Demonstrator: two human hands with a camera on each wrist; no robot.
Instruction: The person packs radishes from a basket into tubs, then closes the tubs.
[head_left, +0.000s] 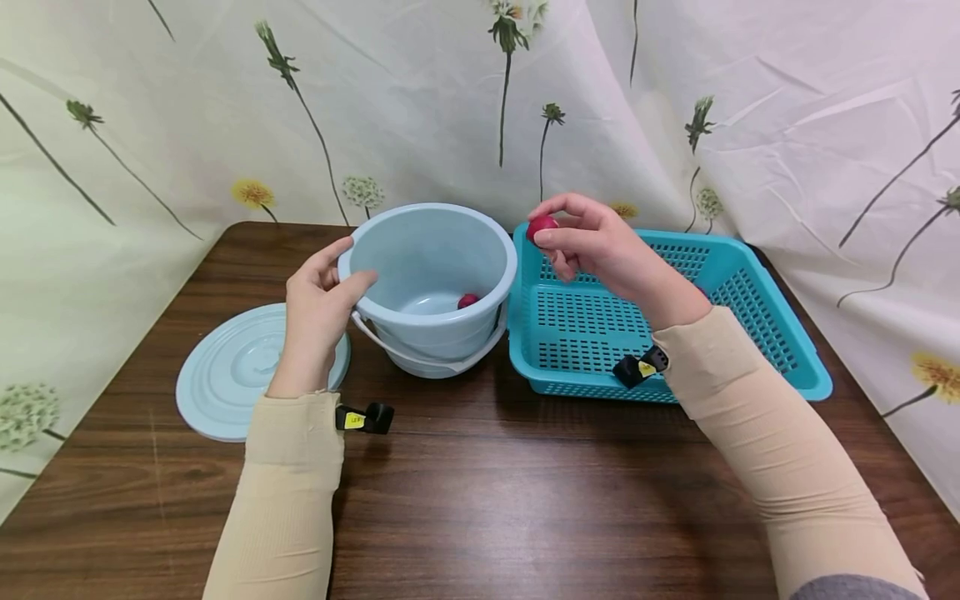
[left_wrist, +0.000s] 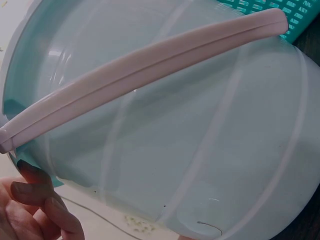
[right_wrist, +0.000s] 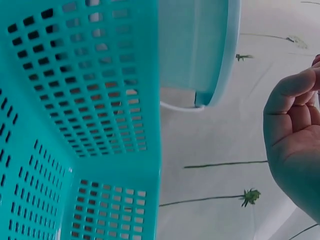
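My left hand (head_left: 318, 304) grips the left rim of a light blue bucket (head_left: 442, 333), the thumb over the rim and the fingers outside. In the left wrist view the bucket's pale handle (left_wrist: 150, 70) hangs across its wall. Between thumb and fingertips my right hand (head_left: 600, 246) pinches a small round red thing (head_left: 541, 227), above the left end of a turquoise basket (head_left: 551, 387) and close to the bucket's right rim. Another round red thing (head_left: 467, 300) lies on the bucket's floor. The right wrist view shows only part of the right hand (right_wrist: 297, 120).
A light blue lid (head_left: 217, 383) lies flat on the brown table (head_left: 480, 500), left of the bucket and partly under the left forearm. Behind everything hangs a white cloth (head_left: 427, 100) printed with dandelions. A bit of red shows in the basket beyond the right wrist.
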